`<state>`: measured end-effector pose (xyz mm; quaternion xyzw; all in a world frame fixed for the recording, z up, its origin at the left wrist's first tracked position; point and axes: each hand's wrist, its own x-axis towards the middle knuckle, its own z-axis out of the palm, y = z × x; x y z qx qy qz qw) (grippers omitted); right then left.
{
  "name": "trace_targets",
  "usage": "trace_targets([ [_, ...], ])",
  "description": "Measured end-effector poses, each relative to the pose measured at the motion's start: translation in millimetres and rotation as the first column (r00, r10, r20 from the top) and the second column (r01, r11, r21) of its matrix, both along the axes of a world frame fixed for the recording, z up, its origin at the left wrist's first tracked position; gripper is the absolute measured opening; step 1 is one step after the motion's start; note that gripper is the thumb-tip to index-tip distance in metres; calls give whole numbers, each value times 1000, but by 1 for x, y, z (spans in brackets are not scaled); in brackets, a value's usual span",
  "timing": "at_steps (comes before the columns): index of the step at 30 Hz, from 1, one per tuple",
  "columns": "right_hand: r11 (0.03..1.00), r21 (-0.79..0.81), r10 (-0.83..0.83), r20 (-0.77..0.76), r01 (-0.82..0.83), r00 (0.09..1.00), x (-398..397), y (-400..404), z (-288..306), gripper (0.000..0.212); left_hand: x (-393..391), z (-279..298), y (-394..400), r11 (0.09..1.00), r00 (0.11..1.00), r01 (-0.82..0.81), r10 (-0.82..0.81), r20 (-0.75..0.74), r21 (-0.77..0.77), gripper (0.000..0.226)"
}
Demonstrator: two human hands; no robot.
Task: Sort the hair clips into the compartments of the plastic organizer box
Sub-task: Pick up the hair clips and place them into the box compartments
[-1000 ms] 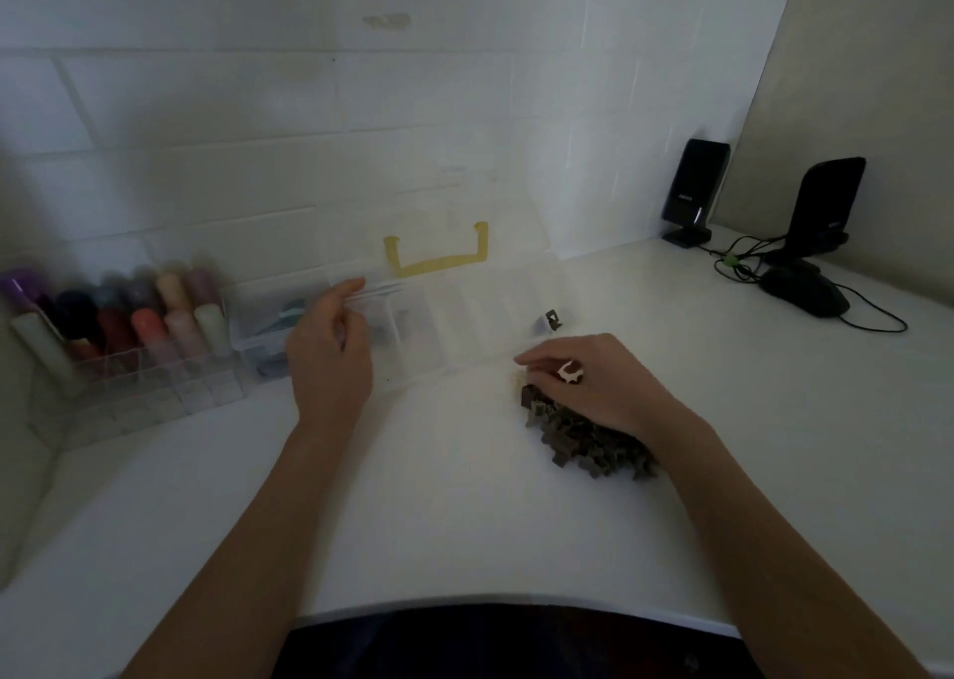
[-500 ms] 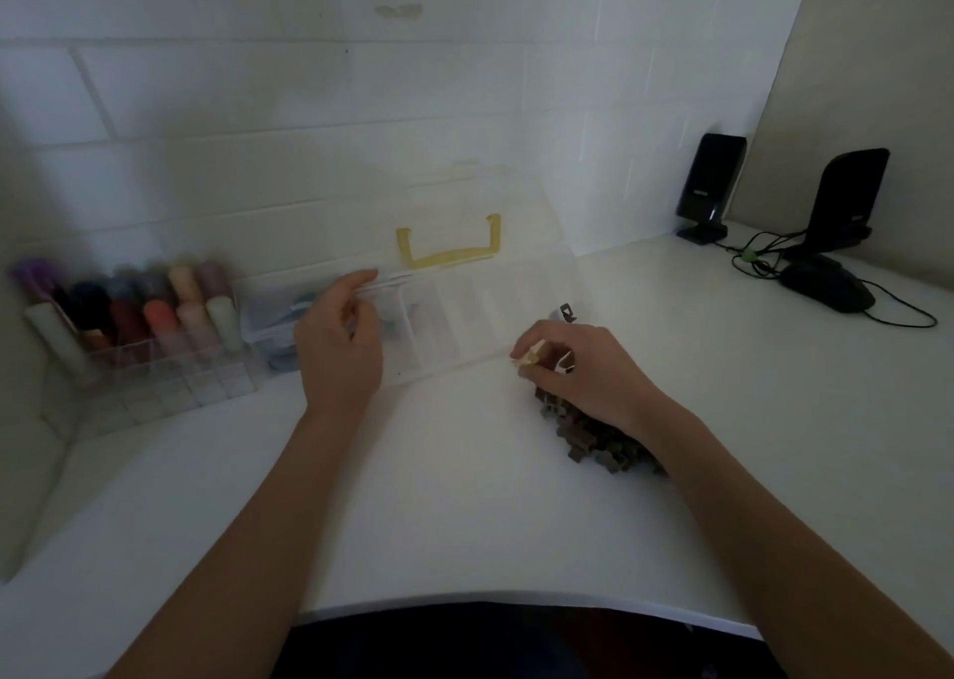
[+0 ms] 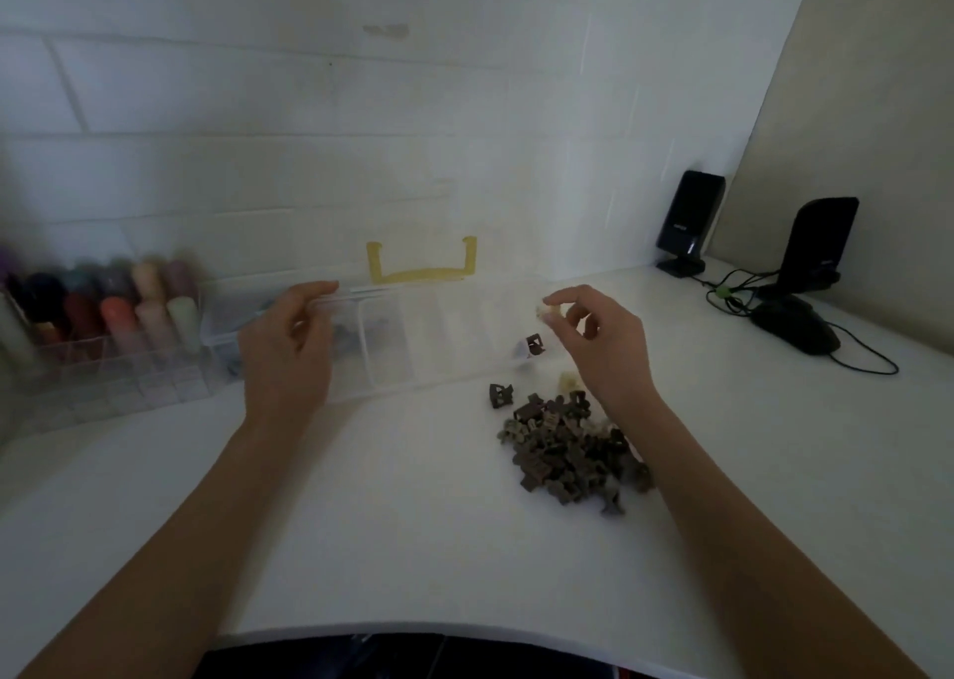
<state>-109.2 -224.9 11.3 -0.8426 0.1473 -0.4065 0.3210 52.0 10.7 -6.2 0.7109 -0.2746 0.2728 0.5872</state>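
The organizer box sits against the wall, a rack beside its left end, the clip pile before its right end.

2 black speakers, mouse, lipstick rack on white table.
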Motion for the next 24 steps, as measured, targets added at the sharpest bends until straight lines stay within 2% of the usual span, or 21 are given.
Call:
trace_targets([
  [3, 997, -50, 63, -44, -66, 997, 6, -8, -2, 24, -2, 1, -1, 1000, 999, -19, 19, 28, 5, 30],
  [5, 992, -68, 102, -42, -105, 994, 5, -8, -5, 30, -4, 2, 0, 1000, 999, -22, 21, 40, 17, 32],
  [7, 990, -94, 104, -39, -107, 994, 3, -9, -5, 26, -5, 3, 0, 999, 998, -31, 29, 55, 39, 33],
  [11, 987, -42, 152, -11, -153, 988, -10, -10, 9, 6, -6, 2, 0, 997, 996, -44, 39, 76, 65, 34],
  [13, 966, -19, 253, -134, -258, 958, -17, -5, 17, 4, -6, 2, 0, 995, 995, -53, 45, 89, 81, 34],
  [15, 933, -103, 296, -323, -344, 899, -20, 1, 17, 3, -6, 1, -2, 998, 997, -27, 23, 71, 59, 33],
  [18, 867, -344, 144, -518, -359, 843, -17, 10, 11, 17, -6, 3, -6, 996, 995, 72, -75, -68, -51, 27],
  [20, 841, -424, 63, -541, -336, 839, -16, 17, 8, 26, -6, 6, -6, 975, 959, 166, -195, -205, -147, 22],
  [24, 784, -546, -47, -526, -294, 849, -14, 28, 3, 32, -7, 9, -5, 944, 899, 226, -297, -322, -240, 19],
])
